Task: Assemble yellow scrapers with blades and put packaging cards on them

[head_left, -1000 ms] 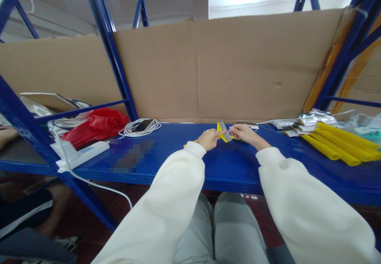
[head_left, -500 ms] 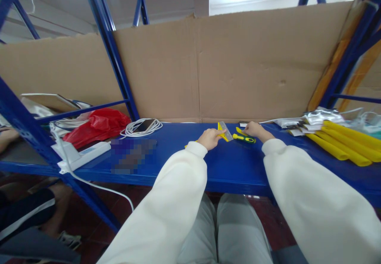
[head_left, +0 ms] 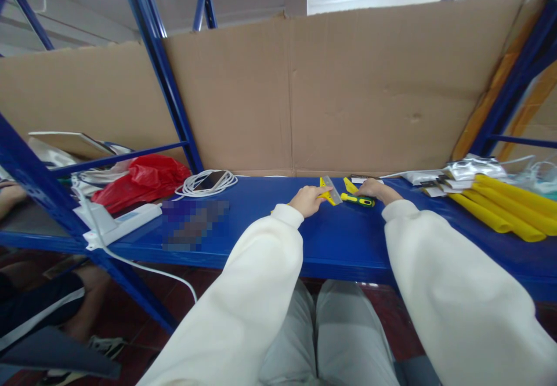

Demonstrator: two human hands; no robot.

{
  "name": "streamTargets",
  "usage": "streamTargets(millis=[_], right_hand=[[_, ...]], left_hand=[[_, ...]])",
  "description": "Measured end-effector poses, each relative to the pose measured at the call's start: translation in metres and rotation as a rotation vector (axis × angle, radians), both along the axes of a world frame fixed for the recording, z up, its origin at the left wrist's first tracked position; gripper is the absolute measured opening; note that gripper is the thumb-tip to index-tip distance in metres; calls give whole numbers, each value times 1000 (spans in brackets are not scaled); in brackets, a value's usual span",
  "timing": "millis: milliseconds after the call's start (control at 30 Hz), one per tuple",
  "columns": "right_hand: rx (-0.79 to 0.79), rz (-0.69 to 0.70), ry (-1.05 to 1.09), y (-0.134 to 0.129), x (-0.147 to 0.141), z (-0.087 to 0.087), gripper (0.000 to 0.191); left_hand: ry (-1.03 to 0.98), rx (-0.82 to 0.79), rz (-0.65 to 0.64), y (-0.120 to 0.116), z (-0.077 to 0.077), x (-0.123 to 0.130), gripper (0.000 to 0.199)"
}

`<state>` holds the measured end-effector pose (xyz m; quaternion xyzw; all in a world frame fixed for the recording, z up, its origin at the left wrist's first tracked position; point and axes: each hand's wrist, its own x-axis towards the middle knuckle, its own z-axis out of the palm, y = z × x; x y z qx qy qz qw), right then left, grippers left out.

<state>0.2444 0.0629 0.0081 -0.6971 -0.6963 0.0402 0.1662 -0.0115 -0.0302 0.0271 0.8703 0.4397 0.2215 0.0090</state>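
My left hand point(head_left: 307, 201) is closed on a yellow scraper point(head_left: 331, 191) with a wide, greyish blade, near the middle of the blue shelf point(head_left: 270, 229). To its right my right hand point(head_left: 375, 189) has its fingers pressed together at a small yellow piece point(head_left: 350, 186). Just below those fingers lies a yellow and dark green handle point(head_left: 358, 200), close to the scraper's blade. A small white and dark item point(head_left: 359, 179) is partly hidden behind my right hand.
Yellow rolls point(head_left: 509, 206) and silvery packets point(head_left: 474, 168) lie at the right. On the left are a coiled white cable point(head_left: 206, 184), a red bag point(head_left: 152, 180) and a white power strip point(head_left: 133, 223). Cardboard point(head_left: 348, 96) stands behind. Another person's leg point(head_left: 93, 293) shows lower left.
The small yellow piece by my right hand now shows more of its surface, and that hand's fingers have shifted slightly. The view has tilted a little. My left hand stays on the scraper.
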Motion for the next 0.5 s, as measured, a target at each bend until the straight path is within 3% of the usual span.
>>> streamTargets(millis=[133,300,500], right_hand=[[34,26,-70,-17,-10,8,4],[63,-58,-231,-44,-27,25,23],[295,-126,-167,-61,-35,31,32]], left_hand=[[-18,-5,-2,-1,1,-1,42],[-12,-18,-2,-2,2,-1,46],[-19,-29,14,-3,2,-1,48]])
